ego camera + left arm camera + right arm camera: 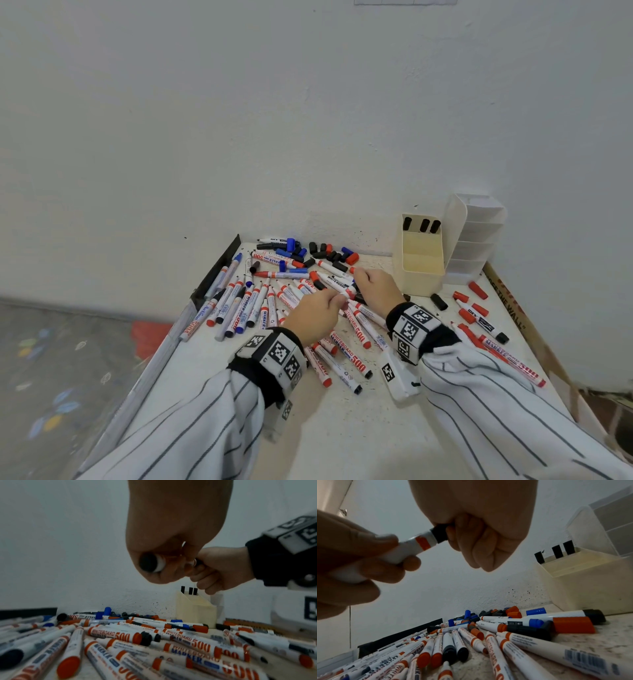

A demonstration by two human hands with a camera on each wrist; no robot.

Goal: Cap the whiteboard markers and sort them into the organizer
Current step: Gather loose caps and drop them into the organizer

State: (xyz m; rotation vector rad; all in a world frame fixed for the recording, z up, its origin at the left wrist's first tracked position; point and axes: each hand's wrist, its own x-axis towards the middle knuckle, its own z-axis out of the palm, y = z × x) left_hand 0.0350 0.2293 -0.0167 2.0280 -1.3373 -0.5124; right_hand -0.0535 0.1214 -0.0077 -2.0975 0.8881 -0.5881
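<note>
Left hand (313,317): my fingers curl round a marker barrel (412,547), knuckles up.
Right hand (376,286): fisted over the black cap (439,534) at the barrel's end, just beside my left.
Wrists: both raised, sleeves (191,428) striped.

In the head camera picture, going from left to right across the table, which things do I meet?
Black strip at the table's left edge → left hand → right hand → cream plastic organizer holding three black-capped markers → white tiered plastic organizer → loose red caps.
</note>
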